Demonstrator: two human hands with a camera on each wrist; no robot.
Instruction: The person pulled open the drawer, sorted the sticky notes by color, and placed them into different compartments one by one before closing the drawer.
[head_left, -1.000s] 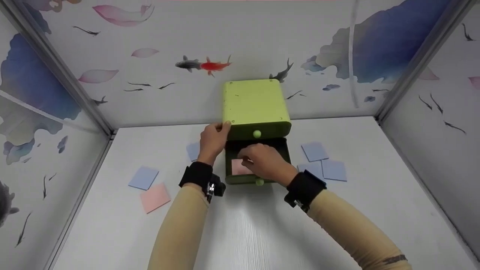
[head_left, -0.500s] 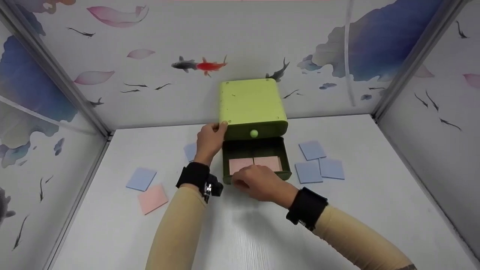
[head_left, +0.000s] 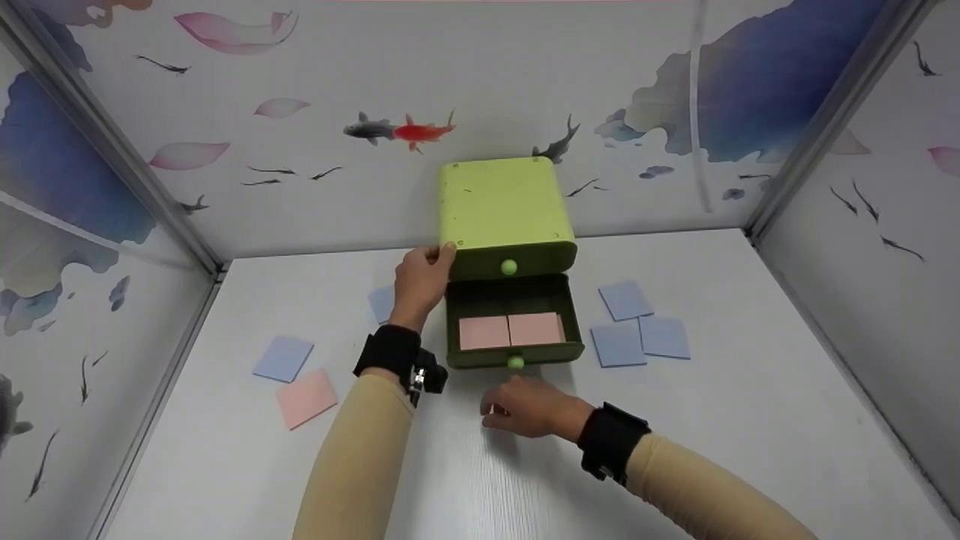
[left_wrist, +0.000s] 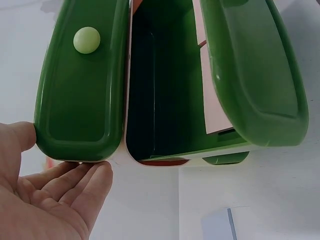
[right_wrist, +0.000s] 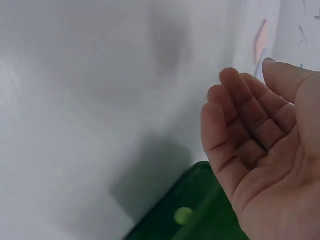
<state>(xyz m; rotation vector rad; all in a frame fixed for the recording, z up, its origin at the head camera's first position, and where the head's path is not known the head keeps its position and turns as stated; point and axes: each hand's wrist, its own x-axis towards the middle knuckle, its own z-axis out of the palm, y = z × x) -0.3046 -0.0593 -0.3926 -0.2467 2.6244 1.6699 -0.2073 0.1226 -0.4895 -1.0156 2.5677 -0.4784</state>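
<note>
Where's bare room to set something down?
The table is bare right of the three blue squares and, at near left, in front of the loose pink square. Around the open drawer it's crowded: left hand, right hand, those blue squares.

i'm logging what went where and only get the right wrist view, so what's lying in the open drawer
Observer: The head view shows two pink squares lying side by side in the lower drawer.
Operator: ok, and is anything steadying it
Observer: The left hand grips the green box at its front left corner, thumb at the top edge and fingers against the side.
Operator: got it, anything loose out to the right
Observer: Yes, three blue squares lie close together on the white table, to the right of the drawer.
</note>
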